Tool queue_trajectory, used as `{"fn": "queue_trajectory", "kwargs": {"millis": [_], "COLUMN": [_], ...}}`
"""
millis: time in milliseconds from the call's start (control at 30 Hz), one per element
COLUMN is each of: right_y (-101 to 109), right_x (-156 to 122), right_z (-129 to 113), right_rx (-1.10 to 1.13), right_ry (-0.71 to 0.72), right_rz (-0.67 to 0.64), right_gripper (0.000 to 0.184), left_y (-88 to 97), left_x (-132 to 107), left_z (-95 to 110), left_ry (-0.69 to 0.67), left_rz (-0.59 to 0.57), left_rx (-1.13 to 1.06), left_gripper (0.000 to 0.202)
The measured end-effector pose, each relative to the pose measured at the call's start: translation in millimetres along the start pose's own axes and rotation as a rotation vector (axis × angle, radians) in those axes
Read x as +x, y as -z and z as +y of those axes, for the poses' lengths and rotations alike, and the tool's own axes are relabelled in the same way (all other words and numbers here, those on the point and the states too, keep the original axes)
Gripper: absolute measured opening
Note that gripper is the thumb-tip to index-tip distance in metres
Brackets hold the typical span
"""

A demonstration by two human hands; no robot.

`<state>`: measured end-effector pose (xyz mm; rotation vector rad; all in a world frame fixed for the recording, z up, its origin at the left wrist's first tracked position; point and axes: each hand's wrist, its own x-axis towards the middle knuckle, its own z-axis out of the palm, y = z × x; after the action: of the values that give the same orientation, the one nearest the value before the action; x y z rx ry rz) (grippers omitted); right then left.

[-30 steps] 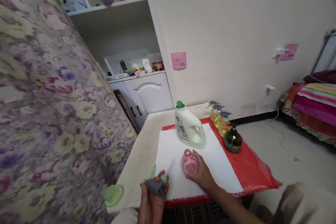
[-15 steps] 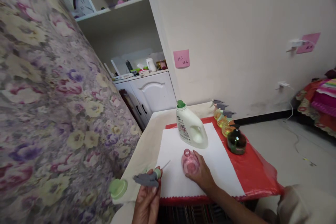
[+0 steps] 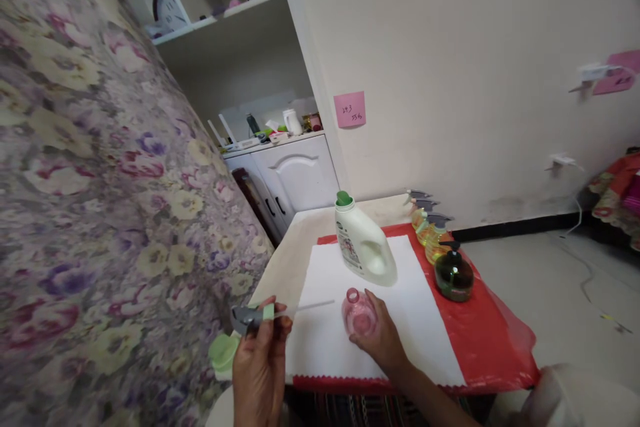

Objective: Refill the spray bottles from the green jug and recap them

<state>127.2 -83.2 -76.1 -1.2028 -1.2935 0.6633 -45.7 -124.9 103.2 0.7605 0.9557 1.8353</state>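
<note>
My left hand (image 3: 263, 353) is closed around a grey and green spray nozzle (image 3: 250, 317), whose thin dip tube points right toward the bottle. With its fingers wrapped round the side, my right hand (image 3: 384, 340) grips a clear pink bottle (image 3: 360, 317), its neck uncovered, on the white sheet. Just behind it stands a pale green detergent jug (image 3: 364, 240) with a green spout in its mouth. A light green cap (image 3: 223, 352) lies at the table's left corner, close to my left hand.
A dark green pump bottle (image 3: 453, 273) and several yellow spray bottles (image 3: 436, 245) line the right side on red plastic (image 3: 480, 333). The white sheet (image 3: 320, 347) covers the table's middle. A floral curtain (image 3: 125, 213) hangs close on the left; a wall rises behind.
My left hand has raised and turned the spray nozzle, moving slightly left, so the dip tube now lies nearly level. My right hand keeps hold of the pink bottle, tilted slightly left.
</note>
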Motion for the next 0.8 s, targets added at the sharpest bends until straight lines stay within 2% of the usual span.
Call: {"fn": "queue_trajectory", "kwargs": {"millis": [100, 300, 533, 633, 800], "right_y": [-1, 0, -1, -1, 0], "right_x": [0, 0, 1, 1, 0], "right_z": [1, -1, 1, 1, -1], "right_rx": [-0.003, -0.006, -0.007, 0.002, 0.021], "right_ry": [0.009, 0.015, 0.031, 0.044, 0.068], "right_rz": [0.011, 0.007, 0.010, 0.013, 0.009], "right_gripper": [0.090, 0.089, 0.090, 0.091, 0.090], "left_y": [-19.5, -43.5, -52.3, -51.9, -45.8], "left_x": [1, 0, 2, 2, 3], "left_z": [3, -20, -33, -45, -75], "left_ry": [-0.078, -0.049, -0.016, -0.011, -0.148], "left_rz": [-0.076, -0.184, -0.231, -0.275, -0.388], "left_rx": [0.077, 0.299, 0.450, 0.541, 0.778], "left_gripper": [0.040, 0.039, 0.044, 0.043, 0.037]}}
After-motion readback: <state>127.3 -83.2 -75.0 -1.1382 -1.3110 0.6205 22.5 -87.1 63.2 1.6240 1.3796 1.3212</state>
